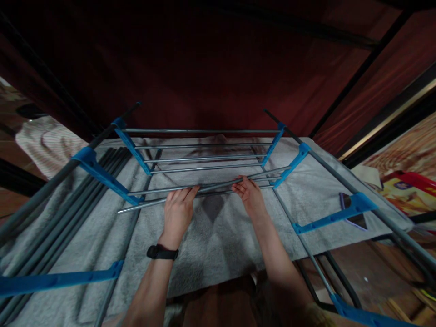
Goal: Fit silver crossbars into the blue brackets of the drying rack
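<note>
A thin metal rod point(218, 185) lies slantwise between the two sides of a rack frame, its left end lower and nearer me. My left hand point(179, 209), a black band on its wrist, is closed around it left of centre. Right of centre, the fingers of my right hand point(250, 195) pinch the same rod. Close behind it are other rods at the middle pair of blue brackets, the left bracket point(105, 175) and the right bracket point(293, 164). The rod's right end overlaps the right bracket; whether it is seated there I cannot tell.
Several crossbars point(204, 159) span the far brackets. Grey tubes point(78, 204) lie bundled at left on a grey towel point(211, 254). A nearer blue bracket point(335, 215) juts inward at right. Dark red fabric point(218, 68) hangs behind; a red and yellow package point(408, 190) sits far right.
</note>
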`<state>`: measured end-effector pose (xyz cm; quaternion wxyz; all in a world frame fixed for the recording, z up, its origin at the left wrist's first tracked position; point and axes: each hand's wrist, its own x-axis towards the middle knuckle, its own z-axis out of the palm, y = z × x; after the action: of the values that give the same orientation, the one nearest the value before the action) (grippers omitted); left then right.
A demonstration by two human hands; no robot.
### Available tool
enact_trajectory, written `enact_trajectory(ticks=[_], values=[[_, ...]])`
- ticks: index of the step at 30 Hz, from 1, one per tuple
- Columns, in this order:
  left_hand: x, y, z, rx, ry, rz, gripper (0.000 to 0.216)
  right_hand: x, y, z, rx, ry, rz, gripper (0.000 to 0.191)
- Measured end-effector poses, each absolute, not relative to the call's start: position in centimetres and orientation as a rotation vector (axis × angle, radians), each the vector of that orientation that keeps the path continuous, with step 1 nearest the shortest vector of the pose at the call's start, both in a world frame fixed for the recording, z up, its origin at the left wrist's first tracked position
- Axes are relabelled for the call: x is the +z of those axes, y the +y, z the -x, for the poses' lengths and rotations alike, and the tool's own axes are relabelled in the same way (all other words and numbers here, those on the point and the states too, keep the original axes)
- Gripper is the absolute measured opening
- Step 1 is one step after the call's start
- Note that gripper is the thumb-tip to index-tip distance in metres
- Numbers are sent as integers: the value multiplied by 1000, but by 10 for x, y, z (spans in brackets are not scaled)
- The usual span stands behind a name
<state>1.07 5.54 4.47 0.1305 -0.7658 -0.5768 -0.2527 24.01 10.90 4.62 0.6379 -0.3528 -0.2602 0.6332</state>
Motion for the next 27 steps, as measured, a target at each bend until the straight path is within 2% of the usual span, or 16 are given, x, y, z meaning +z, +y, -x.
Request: enact_trajectory(ticks=[27], values=[[47, 56, -14, -818, -1680, 2204, 39, 59, 104, -198, 1558, -551, 862, 17]])
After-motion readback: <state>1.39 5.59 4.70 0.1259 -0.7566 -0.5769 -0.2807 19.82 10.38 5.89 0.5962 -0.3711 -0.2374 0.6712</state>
